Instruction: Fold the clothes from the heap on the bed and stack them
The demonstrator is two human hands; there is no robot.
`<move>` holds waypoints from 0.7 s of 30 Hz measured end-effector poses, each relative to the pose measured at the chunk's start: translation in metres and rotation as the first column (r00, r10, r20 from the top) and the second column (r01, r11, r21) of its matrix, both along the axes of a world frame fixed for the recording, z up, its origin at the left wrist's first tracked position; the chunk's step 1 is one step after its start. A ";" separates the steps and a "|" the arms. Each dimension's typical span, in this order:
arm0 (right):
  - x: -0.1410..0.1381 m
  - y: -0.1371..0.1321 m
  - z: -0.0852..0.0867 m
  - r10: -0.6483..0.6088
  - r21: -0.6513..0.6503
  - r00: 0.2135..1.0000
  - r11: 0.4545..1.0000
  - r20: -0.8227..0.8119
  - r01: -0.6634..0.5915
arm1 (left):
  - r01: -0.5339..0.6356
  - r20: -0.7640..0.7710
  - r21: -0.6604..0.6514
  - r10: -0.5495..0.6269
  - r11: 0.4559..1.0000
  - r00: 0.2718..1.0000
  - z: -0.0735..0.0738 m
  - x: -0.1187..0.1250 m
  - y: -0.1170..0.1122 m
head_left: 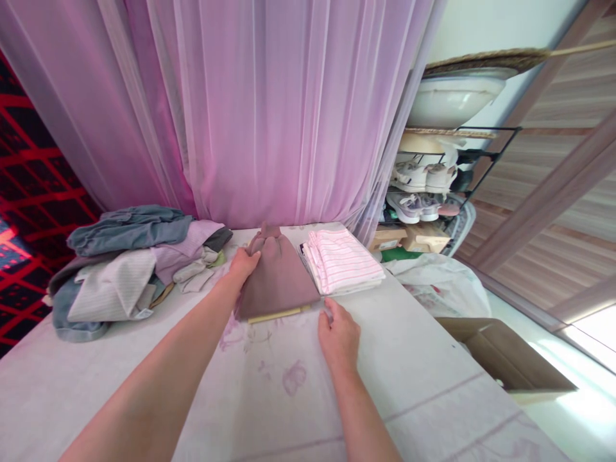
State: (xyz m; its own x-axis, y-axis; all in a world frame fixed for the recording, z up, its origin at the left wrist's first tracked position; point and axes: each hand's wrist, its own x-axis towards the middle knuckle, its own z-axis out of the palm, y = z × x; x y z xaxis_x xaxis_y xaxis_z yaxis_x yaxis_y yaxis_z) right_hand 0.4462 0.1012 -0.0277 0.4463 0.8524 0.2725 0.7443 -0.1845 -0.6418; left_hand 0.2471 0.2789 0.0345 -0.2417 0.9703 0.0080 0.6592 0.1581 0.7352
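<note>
From the head camera, both forearms reach forward and down from the bottom of the view, with the palms facing down. The left hand [243, 268] lies on the upper left side of a mauve cloth [276, 282], its fingers close together and curled over the fabric, apparently gathering it. The right hand [339, 335] sits lower and further right, by the cloth's lower right corner. Its fingers are loosely together and slightly curved, with the fingertips [328, 309] at the cloth's edge; whether they pinch it, I cannot tell.

The mauve cloth lies flat on a pale, faintly flower-printed sheet [385, 366], narrowing to a bunched top, with a pale yellow strip [279, 315] along its lower edge. Just to its right is a folded pink-and-white striped cloth [341, 260]. To its left, near the left hand, is a loose pile of clothes [128, 273] in grey-blue, lilac and off-white. Behind them hangs a sheer pink curtain [289, 115]. Further right, a black rack [481, 154] holds sneakers [414, 192], and a cardboard box [505, 356] sits below the sheet's right edge.
</note>
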 end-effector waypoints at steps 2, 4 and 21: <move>-0.002 -0.001 0.002 -0.013 0.010 1.000 1.000 -0.005 0.013 | 0.065 -0.104 0.100 -0.055 0.993 0.993 0.007 0.009 -0.012; -0.002 0.000 0.002 -0.016 0.020 1.000 1.000 -0.005 0.016 | 0.273 -0.299 0.200 -0.207 0.941 0.932 0.007 0.021 -0.025; 0.005 0.003 -0.005 0.041 -0.038 0.998 0.999 0.046 -0.039 | 0.567 -0.538 0.033 -0.463 0.823 0.704 -0.024 0.013 -0.123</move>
State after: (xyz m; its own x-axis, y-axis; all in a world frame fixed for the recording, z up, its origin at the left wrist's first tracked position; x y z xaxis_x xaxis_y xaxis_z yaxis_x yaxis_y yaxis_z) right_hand 0.4512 0.1038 -0.0323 0.3992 0.8792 0.2599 0.7807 -0.1773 -0.5992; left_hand 0.2606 0.1563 0.0107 0.3835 0.9080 0.1689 0.8680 -0.4168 0.2699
